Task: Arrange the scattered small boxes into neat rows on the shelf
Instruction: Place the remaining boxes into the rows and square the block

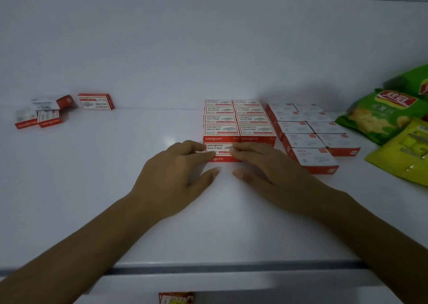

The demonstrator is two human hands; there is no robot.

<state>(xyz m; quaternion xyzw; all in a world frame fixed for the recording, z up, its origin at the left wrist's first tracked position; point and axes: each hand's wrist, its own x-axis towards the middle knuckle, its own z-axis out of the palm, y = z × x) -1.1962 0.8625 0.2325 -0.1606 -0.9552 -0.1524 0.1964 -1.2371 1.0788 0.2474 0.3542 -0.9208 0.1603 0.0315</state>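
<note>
Red-and-white small boxes stand in two tidy double rows (239,120) on the white shelf (115,187), right of centre, with a second block (308,132) beside them. One more box (217,152) lies at the near end of the left row. My left hand (176,176) and my right hand (266,167) both touch it with straight fingertips on its top, thumbs on the shelf in front. A single loose box (96,101) and a small heap of several boxes (41,113) lie far left by the back wall.
Green and yellow snack bags (382,116) lie at the right edge, close to the second block. The shelf's front lip (208,266) runs below my wrists. A red-and-white label (176,298) shows under the lip.
</note>
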